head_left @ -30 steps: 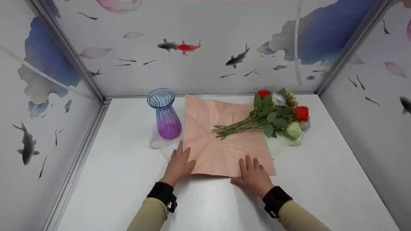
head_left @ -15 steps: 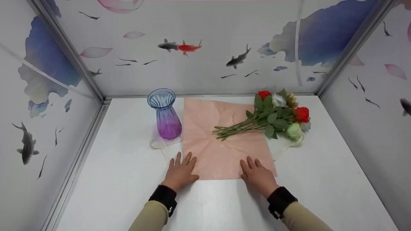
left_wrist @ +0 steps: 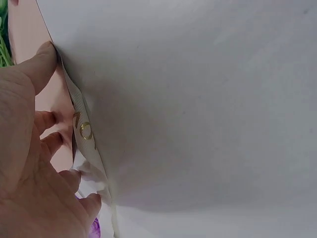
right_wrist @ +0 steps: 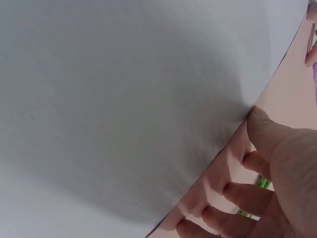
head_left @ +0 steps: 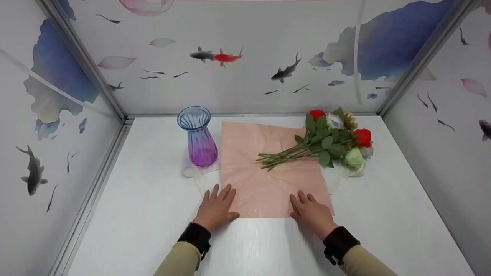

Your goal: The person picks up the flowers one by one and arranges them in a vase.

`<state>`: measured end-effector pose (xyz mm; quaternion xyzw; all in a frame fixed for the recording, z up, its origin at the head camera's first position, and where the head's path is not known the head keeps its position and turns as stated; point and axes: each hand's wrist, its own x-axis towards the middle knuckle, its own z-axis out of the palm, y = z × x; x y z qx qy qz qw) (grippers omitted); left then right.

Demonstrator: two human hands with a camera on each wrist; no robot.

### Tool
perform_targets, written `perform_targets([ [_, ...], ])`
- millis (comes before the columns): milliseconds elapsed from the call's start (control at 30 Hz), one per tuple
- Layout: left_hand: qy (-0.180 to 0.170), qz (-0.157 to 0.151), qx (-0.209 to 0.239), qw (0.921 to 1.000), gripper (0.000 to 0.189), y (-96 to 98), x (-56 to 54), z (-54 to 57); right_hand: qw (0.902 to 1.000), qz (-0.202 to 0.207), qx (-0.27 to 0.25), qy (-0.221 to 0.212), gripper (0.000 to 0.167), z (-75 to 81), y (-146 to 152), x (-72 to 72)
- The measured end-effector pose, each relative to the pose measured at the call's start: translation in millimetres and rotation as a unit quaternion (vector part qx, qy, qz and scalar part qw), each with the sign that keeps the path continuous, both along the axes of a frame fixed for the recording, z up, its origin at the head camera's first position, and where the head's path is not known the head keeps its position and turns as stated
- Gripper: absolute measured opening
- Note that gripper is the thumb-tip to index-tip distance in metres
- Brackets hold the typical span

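A square sheet of pink wrapping paper (head_left: 249, 184) lies flat on the white table. My left hand (head_left: 215, 210) rests with spread fingers on its front left corner, the thumb along the front edge. My right hand (head_left: 313, 215) lies at the front right corner, fingertips touching the paper. Both wrist views show straight fingers on the pink sheet, gripping nothing. A bunch of flowers (head_left: 339, 140), red, white and pale green, lies over the paper's right side with its green stems pointing left. In the left wrist view a whitish ribbon (left_wrist: 85, 130) with gold print runs beside my fingers.
A blue-to-purple glass vase (head_left: 202, 143) stands upright left of the paper. Ribbon also shows beneath the blossoms at right. Walls printed with fish and petals enclose the table (head_left: 145, 199) at the back and both sides.
The paper has slid toward me, and its raised front edge now lies flat. My left hand has drawn back from the paper's left side to the front corner. My right hand shifted slightly nearer.
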<state>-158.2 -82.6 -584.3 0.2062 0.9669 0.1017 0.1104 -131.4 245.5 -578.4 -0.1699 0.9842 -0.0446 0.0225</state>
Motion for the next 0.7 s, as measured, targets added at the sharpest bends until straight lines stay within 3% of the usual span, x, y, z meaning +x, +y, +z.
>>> perform_targets([
  [500,-0.001,-0.009,-0.015,0.9998,0.079,-1.5,1.0,1.6,0.9994,-0.001,-0.004,-0.036,0.051,0.6,0.0,2.3],
  [700,-0.012,-0.017,-0.004,0.9998,0.079,-2.7,2.8,3.2,0.9997,0.011,-0.02,-0.01,0.047,-1.0,1.1,3.5],
])
